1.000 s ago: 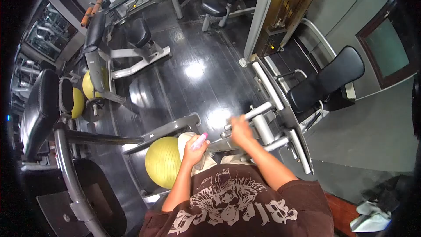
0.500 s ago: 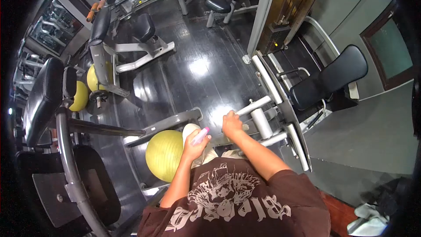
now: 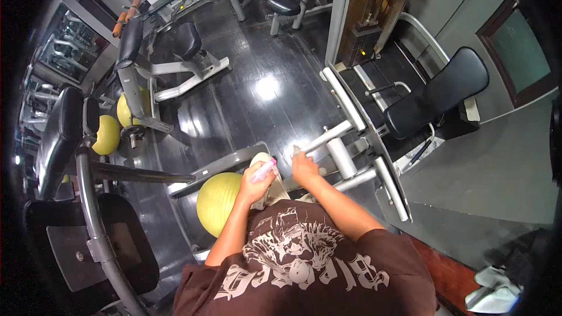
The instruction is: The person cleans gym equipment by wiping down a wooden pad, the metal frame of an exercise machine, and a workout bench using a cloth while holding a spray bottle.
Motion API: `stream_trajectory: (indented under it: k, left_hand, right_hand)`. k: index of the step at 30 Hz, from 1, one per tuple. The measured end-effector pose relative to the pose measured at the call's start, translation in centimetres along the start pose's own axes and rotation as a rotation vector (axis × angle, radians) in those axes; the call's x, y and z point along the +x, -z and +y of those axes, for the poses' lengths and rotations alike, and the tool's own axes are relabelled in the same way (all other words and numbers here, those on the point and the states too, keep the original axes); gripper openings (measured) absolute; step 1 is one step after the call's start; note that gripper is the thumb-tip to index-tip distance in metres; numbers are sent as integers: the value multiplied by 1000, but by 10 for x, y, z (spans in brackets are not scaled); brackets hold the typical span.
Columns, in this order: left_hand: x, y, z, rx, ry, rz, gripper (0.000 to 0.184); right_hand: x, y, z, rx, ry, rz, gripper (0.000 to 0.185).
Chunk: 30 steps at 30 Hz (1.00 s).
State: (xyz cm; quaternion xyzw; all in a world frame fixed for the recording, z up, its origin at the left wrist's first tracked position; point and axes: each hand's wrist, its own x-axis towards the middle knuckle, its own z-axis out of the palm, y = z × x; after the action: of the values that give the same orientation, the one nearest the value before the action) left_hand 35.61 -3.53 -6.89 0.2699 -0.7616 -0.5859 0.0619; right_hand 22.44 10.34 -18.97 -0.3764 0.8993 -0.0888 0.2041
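My left hand is closed around a small see-through bottle with a pink top, its top pointing up and right. Below it are my light-coloured trousers, and a yellow exercise ball lies just to the left. My right hand has its fingers curled together at the left end of a silver machine bar. Something small and pale shows at its fingertips, too small to name. Whether the hand touches the bar I cannot tell.
A weight-stack machine with a black padded seat stands at the right. On the left are a dark padded machine and further yellow balls. A low grey frame crosses the black floor. A pale cloth-like item lies lower right.
The view has shifted slightly. My left hand has lifted a little with the bottle. My right hand has moved slightly left, and a pale bit now shows at its fingertips.
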Motion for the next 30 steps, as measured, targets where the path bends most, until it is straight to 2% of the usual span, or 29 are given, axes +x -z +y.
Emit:
stream_trajectory:
  k: [1, 2, 5, 6, 9, 10, 11, 15, 16, 19, 20, 23, 27, 28, 30]
  left_hand:
    - [2, 0, 3, 46, -27, -7, 19]
    - [5, 0, 6, 92, -56, -12, 19]
    - [18, 0, 21, 130, -64, -53, 19]
    - [24, -1, 25, 127, -52, -75, 19]
    - [51, -7, 18, 91, -44, -157, 21]
    - [59, -8, 38, 79, 93, -223, 21]
    - [72, -11, 40, 96, 50, -238, 22]
    - [118, -21, 44, 136, -69, -319, 23]
    - [132, -25, 52, 138, -91, -336, 23]
    - [171, -32, 70, 136, -162, -391, 22]
    - [181, -31, 77, 143, -150, -424, 22]
    - [208, -26, 89, 110, -175, -518, 22]
    - [239, -13, 95, 158, -148, -613, 23]
    - [244, -8, 97, 186, -141, -627, 23]
    - [257, 0, 92, 167, -192, -648, 23]
  right_hand:
    - [-9, -3, -7, 24, 60, -21, 30]
    - [-14, -2, -9, 133, 26, -144, 34]
    - [-18, 0, 9, 402, 23, -192, 43]
    - [-18, 15, 16, 533, 3, -196, 49]
    - [-11, 47, 41, 1157, -138, -253, 44]
    - [-15, 55, 47, 1453, -189, -204, 44]
    - [-18, 63, 51, 1749, -239, -141, 44]
    - [-36, 115, 52, 2272, -326, 127, 45]
    - [-39, 121, 54, 2297, -247, 126, 45]
    - [-35, 136, 45, 2325, -308, 283, 48]
    - [-32, 143, 41, 2309, -250, 295, 52]
    - [-20, 121, 48, 2259, -426, 359, 59]
    - [7, 127, 26, 2221, -633, 547, 55]
    - [13, 127, 21, 2176, -697, 583, 48]
    - [25, 118, 13, 2056, -742, 784, 47]
